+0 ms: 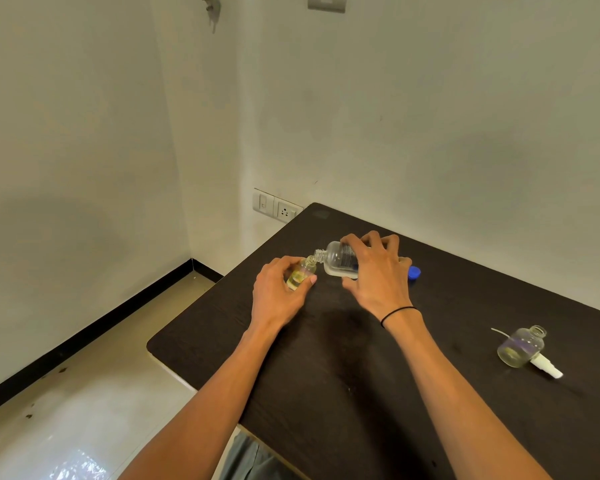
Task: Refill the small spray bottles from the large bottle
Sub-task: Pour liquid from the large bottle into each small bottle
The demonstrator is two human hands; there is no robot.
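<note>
Gripping from the left, the left hand (pixel 279 294) curls its fingers and thumb round a small bottle (pixel 300 275) that stands on the dark table (pixel 326 375), tipped a little toward the right. Most of that small glass bottle is hidden inside the hand; only its open neck and a strip of its side with yellowish liquid show between thumb and fingers.

Just to the right, the large bottle (pixel 338 259) is held nearly on its side above the table, its threaded open mouth meeting the mouth of the small bottle. The right hand (pixel 378 271) clasps it from above, fingers spread over the printed label and thumb underneath, so the clear neck and shoulder stick out to the left of the grip. Whether liquid is running between the two mouths is hard to tell at this size.

Right behind the right hand a blue cap (pixel 414 273) lies on the table. A black band (pixel 397 313) circles the right wrist.

Well apart, near the right edge, a second small bottle (pixel 520 346) stands open, tilted, with a white spray top (pixel 546 366) lying on the table against its base.
</note>
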